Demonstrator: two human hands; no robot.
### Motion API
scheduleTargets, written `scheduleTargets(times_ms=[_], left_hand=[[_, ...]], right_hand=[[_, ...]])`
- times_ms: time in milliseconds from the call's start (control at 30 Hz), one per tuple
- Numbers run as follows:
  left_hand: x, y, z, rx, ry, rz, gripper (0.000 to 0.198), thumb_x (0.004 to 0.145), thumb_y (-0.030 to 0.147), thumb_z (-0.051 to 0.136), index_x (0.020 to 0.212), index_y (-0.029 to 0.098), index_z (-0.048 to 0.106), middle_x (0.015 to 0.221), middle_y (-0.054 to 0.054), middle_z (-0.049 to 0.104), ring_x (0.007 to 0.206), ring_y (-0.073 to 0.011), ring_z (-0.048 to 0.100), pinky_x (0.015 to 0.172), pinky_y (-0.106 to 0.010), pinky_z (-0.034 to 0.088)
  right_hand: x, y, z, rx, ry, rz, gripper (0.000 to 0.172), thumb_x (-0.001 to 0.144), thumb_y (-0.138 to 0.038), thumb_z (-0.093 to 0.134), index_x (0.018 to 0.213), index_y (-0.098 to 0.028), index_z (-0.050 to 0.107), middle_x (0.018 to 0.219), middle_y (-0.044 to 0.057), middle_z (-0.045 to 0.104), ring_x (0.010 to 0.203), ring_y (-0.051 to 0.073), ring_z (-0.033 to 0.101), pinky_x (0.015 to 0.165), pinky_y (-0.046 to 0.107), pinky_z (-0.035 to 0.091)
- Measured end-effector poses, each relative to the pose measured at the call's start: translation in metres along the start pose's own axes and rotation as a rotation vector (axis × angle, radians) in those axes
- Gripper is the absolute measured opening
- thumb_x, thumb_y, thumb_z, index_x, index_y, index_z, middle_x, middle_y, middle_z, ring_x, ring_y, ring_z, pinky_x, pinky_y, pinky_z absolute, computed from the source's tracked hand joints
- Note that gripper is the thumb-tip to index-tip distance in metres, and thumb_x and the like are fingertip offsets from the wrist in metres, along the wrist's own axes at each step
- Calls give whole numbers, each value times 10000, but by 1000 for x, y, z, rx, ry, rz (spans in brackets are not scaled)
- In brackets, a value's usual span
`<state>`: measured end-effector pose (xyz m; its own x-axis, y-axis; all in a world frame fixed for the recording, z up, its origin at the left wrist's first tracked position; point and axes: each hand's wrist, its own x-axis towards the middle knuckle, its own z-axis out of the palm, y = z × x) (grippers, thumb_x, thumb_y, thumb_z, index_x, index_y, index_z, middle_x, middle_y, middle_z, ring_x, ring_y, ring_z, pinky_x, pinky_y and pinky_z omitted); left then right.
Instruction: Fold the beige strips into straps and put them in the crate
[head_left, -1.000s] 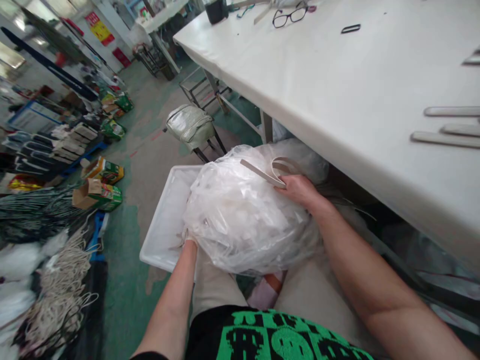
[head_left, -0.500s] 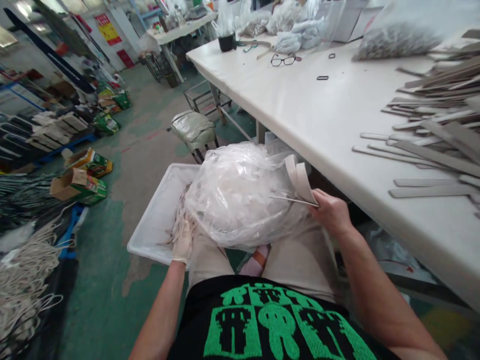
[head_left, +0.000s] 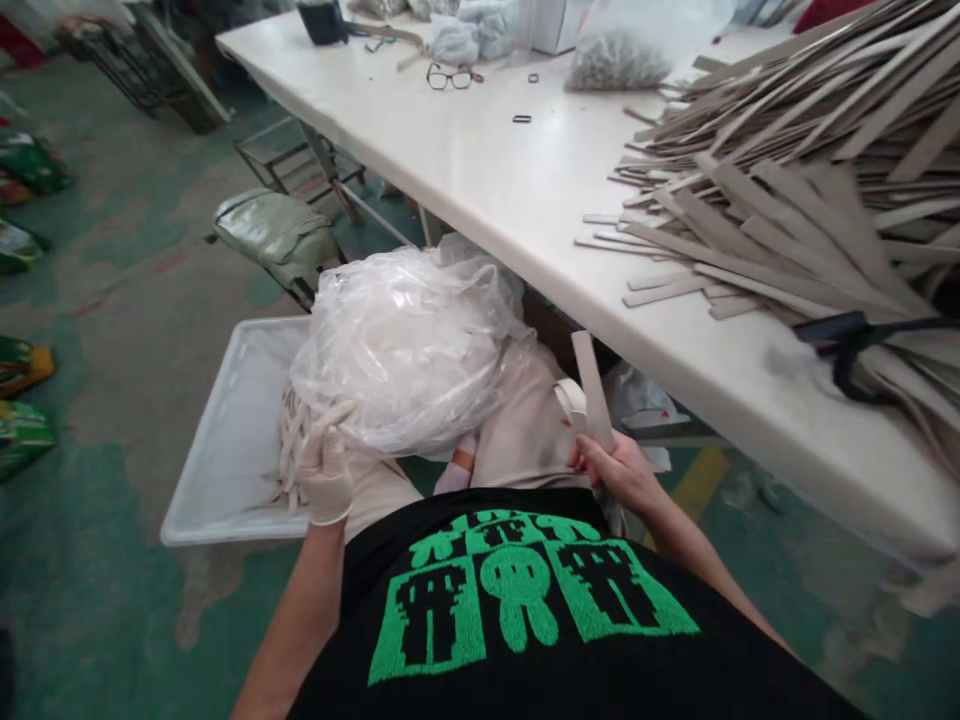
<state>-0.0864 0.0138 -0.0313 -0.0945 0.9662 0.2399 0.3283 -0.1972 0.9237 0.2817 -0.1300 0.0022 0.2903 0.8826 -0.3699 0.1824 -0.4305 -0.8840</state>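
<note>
- The right hand [head_left: 616,470] has its grip closed narrowly around the lower end of a beige strip [head_left: 589,380]. The fingers are wrapped about it, low beside the person's right thigh.
- The strip stands nearly upright out of the fist, tilted a little to the left. A curled part of it (a pale loop) sits just beside the upright length, below the edge of the surface [head_left: 487,170].
- The left hand [head_left: 326,472] wears a white glove and lies against the lower edge of a clear plastic bag [head_left: 405,340]. Its fingers point up at the film, and I cannot tell whether this grip is closed on anything.
- The plastic bag is bulging with pale contents and rests on the person's knees, between the two hands.
- Loose strips [head_left: 292,445] lie in a white tray [head_left: 225,430] on the floor, just beside the gloved hand.
- On the surface are a big pile of strips [head_left: 787,190] and, farther off, glasses [head_left: 450,76].
- A stool [head_left: 274,230] stands beyond the tray.
</note>
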Motion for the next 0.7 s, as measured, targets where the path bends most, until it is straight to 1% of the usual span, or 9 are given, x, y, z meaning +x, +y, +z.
scheduleTargets(times_ms=[67, 100, 167, 233, 267, 367, 433, 567, 700], left_hand=[[-7, 21, 26, -97, -180, 19, 419, 940, 503, 552, 1154, 188, 725, 1231, -88, 718, 1216, -267, 624, 1138, -440, 424], [-11, 30, 41, -150, -277, 2, 418, 926, 505, 578, 1159, 192, 727, 1223, -88, 725, 1191, -265, 639, 1113, -428, 449], [-19, 46, 69, -251, -451, -97, 400, 916, 508, 602, 1119, 193, 742, 1162, -89, 749, 1117, -249, 676, 1054, -402, 494], [-26, 58, 92, -323, -549, -165, 346, 915, 485, 619, 1034, 191, 758, 1069, -87, 770, 1031, -229, 702, 996, -382, 525], [-28, 63, 101, -337, -583, -166, 315, 903, 463, 646, 1020, 193, 759, 1054, -85, 771, 1016, -222, 703, 982, -375, 530], [-32, 74, 121, -320, -692, -89, 314, 817, 384, 765, 1076, 206, 749, 1093, -81, 759, 1034, -219, 690, 974, -362, 525], [-33, 76, 131, -310, -735, -68, 314, 787, 343, 793, 1064, 201, 748, 1046, -74, 762, 983, -212, 694, 947, -360, 530], [-39, 72, 146, -330, -680, -157, 181, 806, 341, 766, 887, 182, 736, 889, -51, 744, 863, -184, 681, 874, -336, 534], [-50, 73, 147, -402, -701, -218, 221, 824, 394, 758, 851, 180, 709, 861, -43, 733, 828, -169, 671, 843, -321, 534]], right_hand=[[4, -7, 11, 12, -83, -8, 564, 831, -610, 609, 1153, -148, 645, 674, 14, 639, 455, 128, 491, 452, 269, 433], [6, -11, 16, 10, -127, -15, 516, 831, -595, 616, 1096, -153, 648, 669, 10, 633, 457, 124, 491, 448, 261, 425], [11, -16, 25, -11, -188, -34, 408, 834, -562, 622, 940, -168, 636, 655, 4, 619, 466, 118, 497, 451, 250, 415], [15, -18, 32, -37, -209, -52, 357, 838, -537, 619, 852, -181, 605, 637, -3, 604, 468, 116, 495, 453, 245, 402], [16, -18, 35, -46, -211, -58, 344, 840, -528, 617, 846, -184, 599, 631, -6, 599, 467, 117, 493, 454, 247, 397], [20, -18, 42, -73, -216, -77, 314, 845, -508, 609, 846, -195, 593, 625, -9, 597, 474, 127, 493, 470, 256, 392], [20, -17, 45, -93, -221, -96, 287, 844, -491, 613, 817, -206, 586, 621, -11, 591, 493, 135, 495, 487, 261, 389], [18, -15, 46, -74, -232, -101, 257, 828, -469, 631, 794, -219, 582, 618, -17, 578, 523, 143, 498, 510, 265, 390], [19, -9, 33, 53, -306, -60, 380, 822, -564, 643, 710, -212, 552, 585, -14, 548, 509, 134, 482, 505, 265, 388]])
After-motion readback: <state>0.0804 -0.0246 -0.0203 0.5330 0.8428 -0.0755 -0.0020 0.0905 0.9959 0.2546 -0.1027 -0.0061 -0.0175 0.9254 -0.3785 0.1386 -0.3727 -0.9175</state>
